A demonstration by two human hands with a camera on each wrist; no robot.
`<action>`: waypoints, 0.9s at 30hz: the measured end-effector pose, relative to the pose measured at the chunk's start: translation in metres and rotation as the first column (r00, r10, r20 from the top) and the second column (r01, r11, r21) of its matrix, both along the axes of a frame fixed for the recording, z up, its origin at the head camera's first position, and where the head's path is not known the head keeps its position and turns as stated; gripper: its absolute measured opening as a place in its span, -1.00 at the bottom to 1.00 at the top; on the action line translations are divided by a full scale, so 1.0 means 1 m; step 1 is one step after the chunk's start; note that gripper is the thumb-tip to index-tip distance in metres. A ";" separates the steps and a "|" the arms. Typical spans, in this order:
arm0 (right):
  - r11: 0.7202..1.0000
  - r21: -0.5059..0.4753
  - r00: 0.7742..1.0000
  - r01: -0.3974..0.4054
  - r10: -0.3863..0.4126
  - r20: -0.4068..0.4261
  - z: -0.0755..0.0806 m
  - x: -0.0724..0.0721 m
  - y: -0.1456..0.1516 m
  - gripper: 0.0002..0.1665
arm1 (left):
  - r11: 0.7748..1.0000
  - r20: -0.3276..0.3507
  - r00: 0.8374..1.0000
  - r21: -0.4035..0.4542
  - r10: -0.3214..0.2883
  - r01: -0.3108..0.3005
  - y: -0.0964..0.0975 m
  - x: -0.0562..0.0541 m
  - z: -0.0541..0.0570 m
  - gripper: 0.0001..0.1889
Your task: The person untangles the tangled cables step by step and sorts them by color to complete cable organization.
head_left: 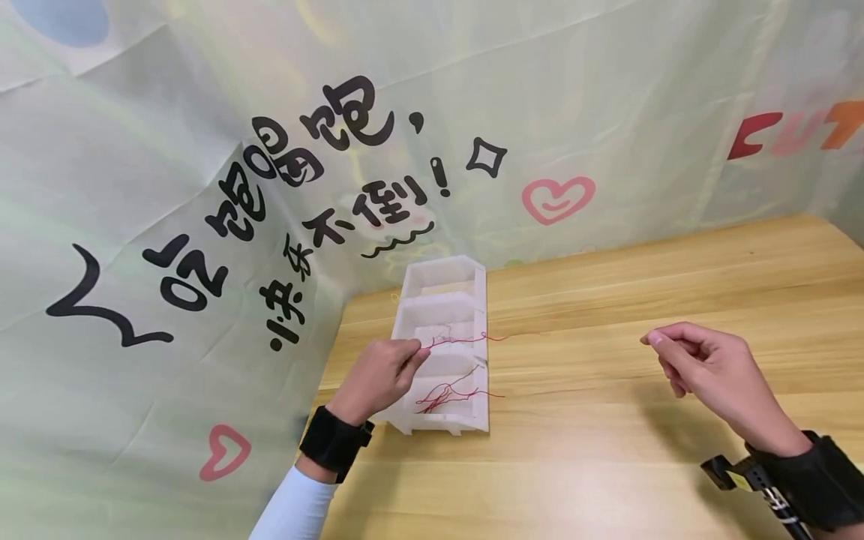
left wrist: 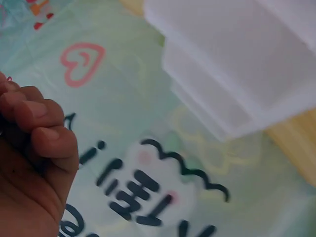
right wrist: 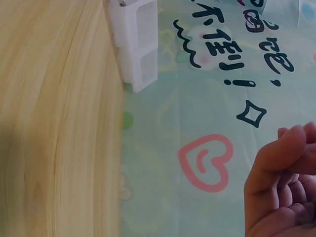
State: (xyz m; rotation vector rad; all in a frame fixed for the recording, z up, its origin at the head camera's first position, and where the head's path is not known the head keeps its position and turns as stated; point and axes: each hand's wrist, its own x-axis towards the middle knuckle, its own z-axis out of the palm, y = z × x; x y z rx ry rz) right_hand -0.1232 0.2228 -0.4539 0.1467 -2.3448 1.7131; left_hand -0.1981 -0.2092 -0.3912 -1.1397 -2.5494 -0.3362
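Observation:
My left hand (head_left: 381, 379) pinches a thin red thread (head_left: 459, 341) between thumb and index finger, above a white plastic bin row (head_left: 481, 300). From those fingertips the thread runs rightward past the bin's edge and grows too faint to follow in the gap between the hands. Its line points toward my right hand (head_left: 709, 371), raised over the table with thumb and index tip pressed together and the other fingers curled. In the nearest compartment lies a tangle of red threads (head_left: 442, 397). The left wrist view shows the curled left fingers (left wrist: 52, 140) beside the blurred bin.
A wooden table (head_left: 594, 465) carries the bins near its left side. Behind and left hangs a printed cloth (head_left: 574, 90) with black characters and pink hearts. One thread end (head_left: 496, 395) sticks out past the bin's right wall. Each wrist wears a black strap (head_left: 334, 442).

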 end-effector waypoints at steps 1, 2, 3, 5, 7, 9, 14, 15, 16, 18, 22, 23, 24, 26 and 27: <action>1.000 0.005 1.000 -0.011 0.011 -0.006 0.000 0.000 0.000 -0.70 | 1.000 0.002 1.000 -0.004 0.020 -0.020 -0.005 0.001 -0.003 -0.54; 1.000 0.005 1.000 -0.017 0.017 -0.005 -0.001 0.000 0.001 -0.70 | 0.999 0.008 0.999 -0.012 0.041 -0.041 -0.009 0.002 -0.005 -0.53; 1.000 0.010 1.000 -0.026 0.026 -0.008 -0.001 -0.001 0.001 -0.70 | 0.998 0.010 0.998 -0.019 0.058 -0.057 -0.013 0.002 -0.008 -0.53; 0.999 0.012 0.999 -0.038 0.039 -0.011 -0.001 -0.001 0.001 -0.71 | 0.995 0.018 0.996 -0.039 0.088 -0.087 -0.018 0.004 -0.013 -0.52; 0.998 0.013 0.998 -0.055 0.055 -0.010 -0.002 -0.001 0.002 -0.70 | 0.992 0.025 0.993 -0.061 0.114 -0.112 -0.023 0.005 -0.018 -0.51; 0.998 0.011 0.998 -0.062 0.062 -0.003 -0.003 -0.001 0.002 -0.71 | 0.987 0.035 0.989 -0.081 0.142 -0.138 -0.027 0.007 -0.022 -0.51; 0.996 0.017 0.996 -0.084 0.084 0.002 -0.004 -0.002 0.002 -0.71 | 0.965 0.077 0.971 -0.156 0.226 -0.212 -0.035 0.013 -0.031 -0.51; 0.996 0.019 0.996 -0.086 0.086 0.004 -0.004 -0.002 0.003 -0.71 | 0.959 0.082 0.967 -0.175 0.239 -0.222 -0.036 0.014 -0.032 -0.52; 0.996 0.021 0.996 -0.090 0.090 0.003 -0.004 -0.002 0.003 -0.71 | 0.952 0.085 0.963 -0.197 0.254 -0.234 -0.037 0.014 -0.033 -0.55; 0.996 0.027 0.996 -0.090 0.090 0.010 -0.004 -0.002 0.003 -0.70 | 0.935 0.070 0.957 -0.245 0.282 -0.257 -0.037 0.015 -0.036 -0.65; 0.995 0.033 0.995 -0.099 0.098 0.036 -0.006 -0.002 0.002 -0.69 | 0.895 -0.007 0.948 -0.325 0.320 -0.304 -0.033 0.017 -0.042 -0.93; 0.994 0.036 0.994 -0.101 0.099 0.041 -0.006 -0.002 0.002 -0.68 | 0.890 -0.022 0.946 -0.334 0.323 -0.312 -0.032 0.017 -0.043 -0.93; 0.994 0.033 0.994 -0.100 0.098 0.050 -0.006 -0.002 0.001 -0.68 | 0.887 -0.035 0.946 -0.339 0.321 -0.314 -0.030 0.018 -0.043 -0.90; 0.994 0.034 0.993 -0.108 0.106 0.046 -0.007 -0.003 0.000 -0.70 | 0.887 -0.051 0.947 -0.340 0.316 -0.314 -0.026 0.018 -0.043 -0.85; 0.993 0.039 0.993 -0.110 0.108 0.037 -0.006 -0.003 0.000 -0.71 | 0.893 -0.052 0.951 -0.331 0.306 -0.305 -0.024 0.017 -0.042 -0.82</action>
